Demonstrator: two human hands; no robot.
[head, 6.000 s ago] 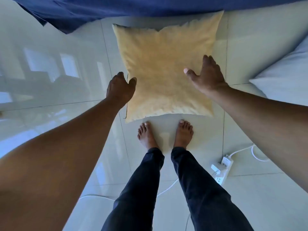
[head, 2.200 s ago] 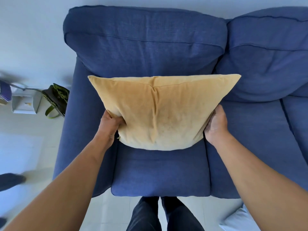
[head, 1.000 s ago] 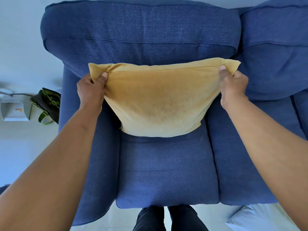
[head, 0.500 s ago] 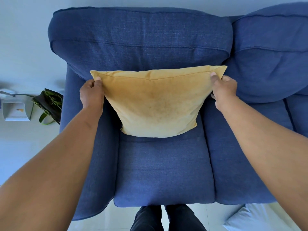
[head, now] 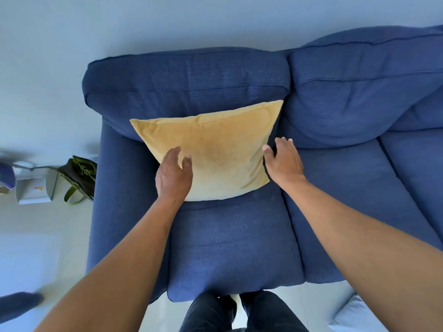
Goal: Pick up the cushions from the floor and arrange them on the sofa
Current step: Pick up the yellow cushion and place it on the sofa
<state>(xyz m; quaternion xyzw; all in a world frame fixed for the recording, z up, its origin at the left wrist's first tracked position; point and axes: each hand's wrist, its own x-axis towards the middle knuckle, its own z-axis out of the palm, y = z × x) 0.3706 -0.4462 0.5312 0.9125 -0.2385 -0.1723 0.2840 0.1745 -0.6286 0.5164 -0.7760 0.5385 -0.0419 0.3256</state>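
Observation:
A yellow cushion (head: 215,147) leans against the back of the blue sofa (head: 235,240), resting on the leftmost seat. My left hand (head: 173,174) is open, fingers apart, over the cushion's lower left part. My right hand (head: 284,160) is open just off the cushion's right edge, above the seat. Neither hand grips the cushion. A white cushion (head: 354,315) lies on the floor at the bottom right corner, only partly in view.
A dark bag with green straps (head: 78,177) and a white box (head: 32,191) sit on the floor left of the sofa's arm. My legs (head: 239,312) stand at the seat's front edge. The right-hand seat of the sofa (head: 359,200) holds nothing.
Both hands have let go of the cushion's top corners and dropped lower. The cushion now stays leaning against the sofa back by itself, tilted slightly up at the right.

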